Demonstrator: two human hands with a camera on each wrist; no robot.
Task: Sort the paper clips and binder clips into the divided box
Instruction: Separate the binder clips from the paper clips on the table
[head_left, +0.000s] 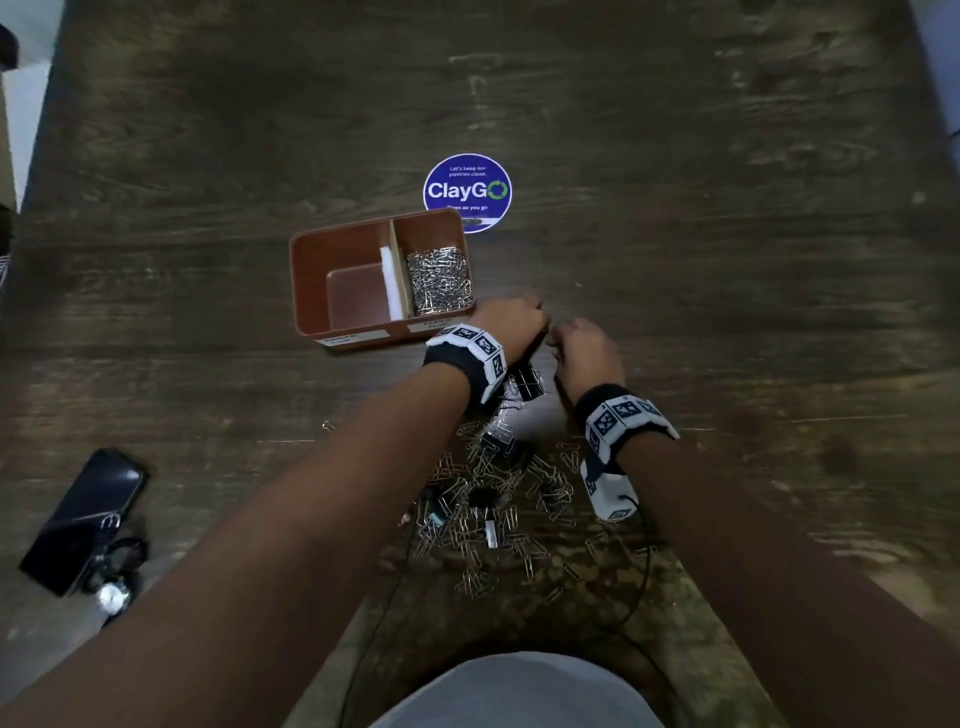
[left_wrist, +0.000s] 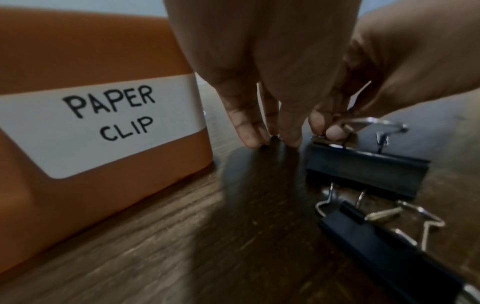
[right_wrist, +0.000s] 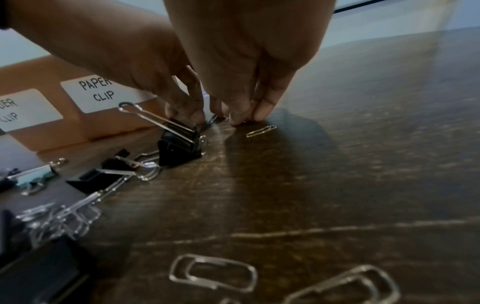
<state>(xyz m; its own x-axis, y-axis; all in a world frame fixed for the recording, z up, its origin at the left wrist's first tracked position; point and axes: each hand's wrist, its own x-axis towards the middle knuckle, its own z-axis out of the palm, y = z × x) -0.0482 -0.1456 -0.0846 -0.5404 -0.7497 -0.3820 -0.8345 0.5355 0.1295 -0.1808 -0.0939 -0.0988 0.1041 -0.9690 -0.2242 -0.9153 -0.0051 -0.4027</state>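
Note:
The brown divided box (head_left: 311, 291) stands mid-table. Its right compartment, labelled PAPER CLIP (left_wrist: 109, 115), holds a heap of paper clips (head_left: 439, 280); the left compartment's floor is bare. Both hands meet just right of the box's front corner. My left hand (left_wrist: 272, 139) points down, its fingertips bunched on a small paper clip on the table. My right hand (right_wrist: 239, 120) pinches another small clip against the wood. A black binder clip (right_wrist: 179, 144) stands beside the left fingers. A mixed pile of clips (head_left: 493, 493) lies between my forearms.
A loose paper clip (right_wrist: 261, 130) lies right of my right fingers. More black binder clips (left_wrist: 389, 246) lie behind the hands. A phone (head_left: 85, 514) and keys (head_left: 114, 592) sit at the near left. A round blue sticker (head_left: 467, 192) is beyond the box.

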